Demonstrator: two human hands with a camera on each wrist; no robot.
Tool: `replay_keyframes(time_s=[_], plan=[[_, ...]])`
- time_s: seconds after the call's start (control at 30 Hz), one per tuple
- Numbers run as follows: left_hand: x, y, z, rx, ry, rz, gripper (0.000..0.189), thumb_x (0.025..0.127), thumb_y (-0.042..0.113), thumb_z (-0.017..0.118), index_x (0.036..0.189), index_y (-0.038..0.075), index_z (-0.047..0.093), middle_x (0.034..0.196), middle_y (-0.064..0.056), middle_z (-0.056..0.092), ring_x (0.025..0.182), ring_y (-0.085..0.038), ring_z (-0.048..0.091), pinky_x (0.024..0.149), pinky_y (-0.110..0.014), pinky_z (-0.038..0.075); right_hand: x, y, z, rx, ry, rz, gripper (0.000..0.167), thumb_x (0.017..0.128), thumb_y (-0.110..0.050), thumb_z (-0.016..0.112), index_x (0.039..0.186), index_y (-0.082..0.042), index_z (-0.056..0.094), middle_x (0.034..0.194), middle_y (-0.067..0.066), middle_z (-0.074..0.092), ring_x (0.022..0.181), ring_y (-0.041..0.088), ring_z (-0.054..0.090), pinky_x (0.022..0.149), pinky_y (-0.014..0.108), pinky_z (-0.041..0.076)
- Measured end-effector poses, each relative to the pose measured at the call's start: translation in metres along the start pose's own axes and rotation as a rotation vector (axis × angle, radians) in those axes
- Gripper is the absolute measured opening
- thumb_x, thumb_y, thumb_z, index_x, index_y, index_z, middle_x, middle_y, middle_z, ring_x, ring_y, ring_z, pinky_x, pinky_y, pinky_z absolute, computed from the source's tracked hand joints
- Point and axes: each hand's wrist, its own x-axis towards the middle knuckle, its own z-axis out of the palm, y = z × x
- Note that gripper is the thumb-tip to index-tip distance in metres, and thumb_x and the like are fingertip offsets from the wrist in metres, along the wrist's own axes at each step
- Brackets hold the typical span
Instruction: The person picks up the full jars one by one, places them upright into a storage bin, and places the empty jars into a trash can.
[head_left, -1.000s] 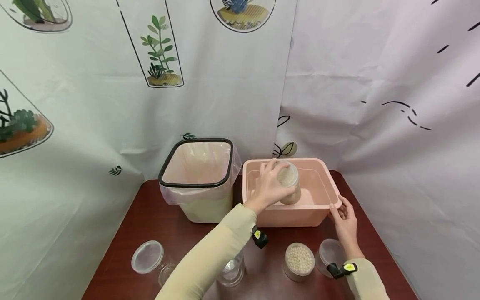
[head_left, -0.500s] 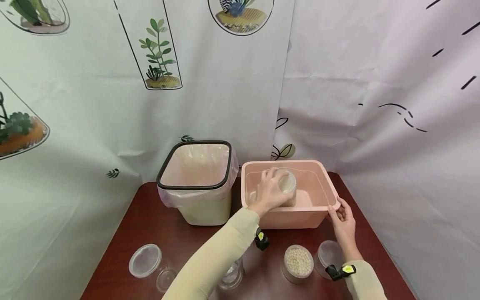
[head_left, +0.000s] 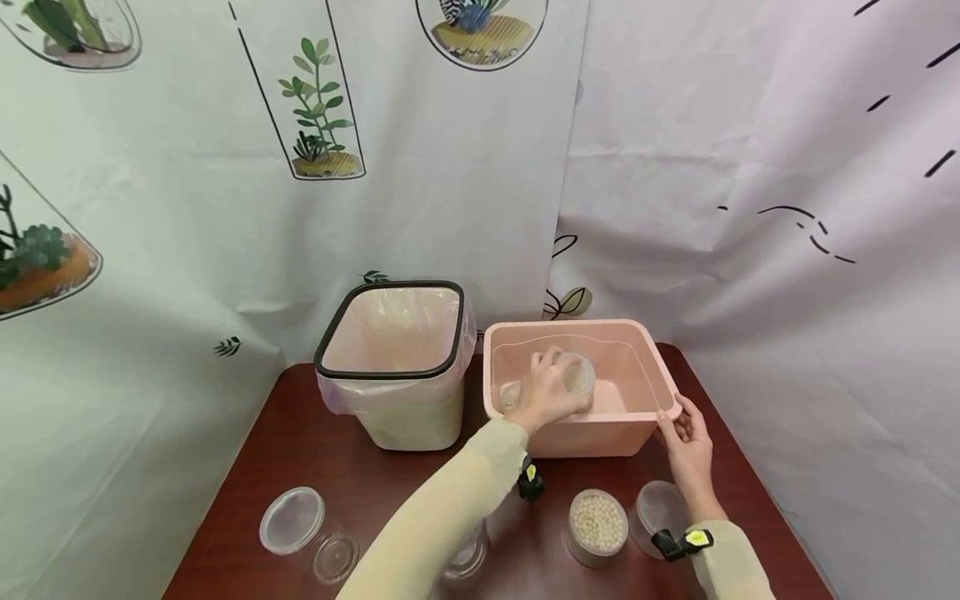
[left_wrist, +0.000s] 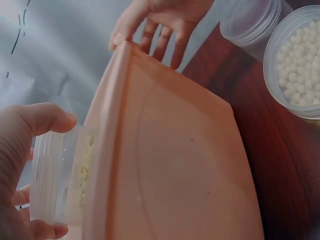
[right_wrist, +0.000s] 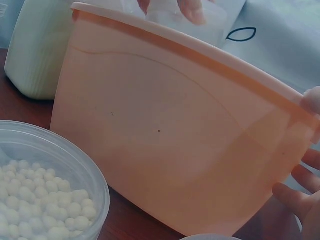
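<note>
Inside the pink tub (head_left: 600, 437), a clear jar (head_left: 581, 378) is roughly upright, just right of the left hand (head_left: 550, 393), whose fingers grip it; the farther right hand (head_left: 687, 443) holds the tub's near right corner.

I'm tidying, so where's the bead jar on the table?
Head view, right of centre: the bead jar stands in front of the pink bin, left of a clear jar.
</note>
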Motion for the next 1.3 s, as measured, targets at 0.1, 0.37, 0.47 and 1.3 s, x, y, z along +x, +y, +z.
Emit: replay_keyframes(time_s=[0.1,0.37,0.47,1.3], plan=[[0.001,-0.001,0.006,0.011,-0.022,-0.005,0.065,0.062,0.039,0.08,0.121,0.024,0.059,0.125,-0.001,0.048,0.108,-0.02,0.041,0.068,-0.028,0.045,0.0,0.002,-0.001,-0.001,-0.009,-0.012,0.05,0.09,-0.012,0.06,0.137,-0.01,0.043,0.117,0.012,0.048,0.095,0.003,0.054,0.073,0.013,0.047],[-0.002,-0.008,0.024,-0.027,-0.066,-0.084,0.066,0.06,0.042,0.083,0.12,0.024,0.061,0.123,-0.001,0.051,0.107,-0.021,0.043,0.067,-0.029,0.045,-0.005,0.012,-0.004,0.004,-0.034,-0.079,0.05,0.09,-0.018,0.062,0.136,-0.013,0.045,0.115,0.011,0.05,0.094,0.0,0.055,0.073,0.013,0.047],[-0.002,-0.01,0.028,-0.047,-0.078,-0.106,0.065,0.06,0.043,0.083,0.119,0.025,0.062,0.121,-0.001,0.051,0.108,-0.022,0.043,0.068,-0.031,0.046,-0.007,0.01,-0.004,0.01,-0.044,-0.072,0.05,0.091,-0.016,0.061,0.137,-0.012,0.043,0.118,0.015,0.048,0.095,-0.001,0.054,0.073,0.012,0.047],[0.002,-0.011,0.021,-0.197,-0.038,-0.133,0.044,0.074,0.035,0.075,0.111,0.012,0.066,0.123,-0.008,0.051,0.116,-0.027,0.044,0.085,-0.038,0.045,0.001,-0.004,-0.003,-0.046,-0.01,0.022,0.052,0.092,-0.007,0.056,0.141,-0.01,0.038,0.126,0.018,0.046,0.096,0.0,0.054,0.073,0.014,0.048]])
